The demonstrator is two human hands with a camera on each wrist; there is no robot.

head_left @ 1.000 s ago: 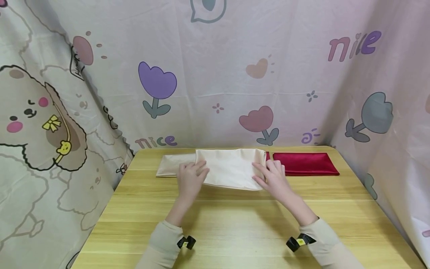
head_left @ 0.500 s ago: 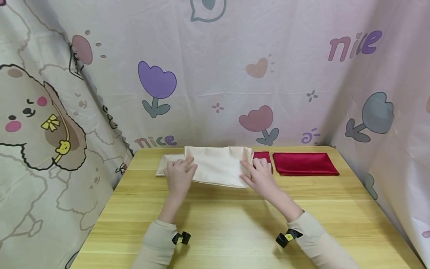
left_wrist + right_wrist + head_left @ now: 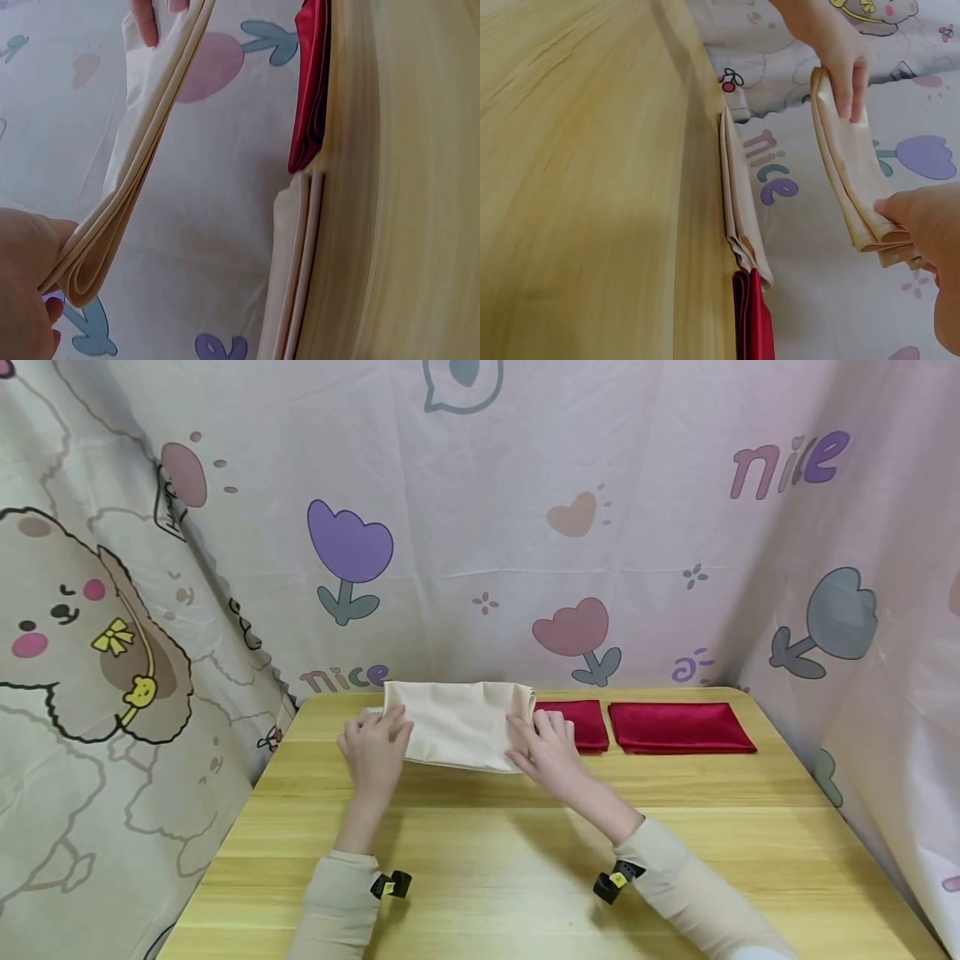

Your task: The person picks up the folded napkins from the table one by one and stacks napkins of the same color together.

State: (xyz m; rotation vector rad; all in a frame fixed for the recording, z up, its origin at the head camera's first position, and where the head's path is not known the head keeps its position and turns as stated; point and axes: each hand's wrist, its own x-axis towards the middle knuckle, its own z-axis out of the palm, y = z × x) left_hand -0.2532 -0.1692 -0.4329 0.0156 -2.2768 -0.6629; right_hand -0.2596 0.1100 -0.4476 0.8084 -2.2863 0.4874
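Note:
A folded cream satin cloth (image 3: 457, 725) is held up off the table by both hands. My left hand (image 3: 373, 752) pinches its left end, while my right hand (image 3: 553, 757) grips the right end between thumb and fingers. In the left wrist view the held cloth (image 3: 142, 150) shows several layers and a rounded fold. Below it on the table lies another folded cream cloth (image 3: 742, 191), mostly hidden in the head view. Right beside that one is a folded red satin cloth (image 3: 573, 725), partly behind my right hand.
A second folded red cloth (image 3: 681, 727) lies farther right along the back edge of the wooden table (image 3: 495, 868). A printed curtain (image 3: 465, 510) hangs right behind that edge and along both sides.
Both hands have carried the held cream cloth to the left and slightly up, over the cream cloth on the table. More of the nearer red cloth now shows.

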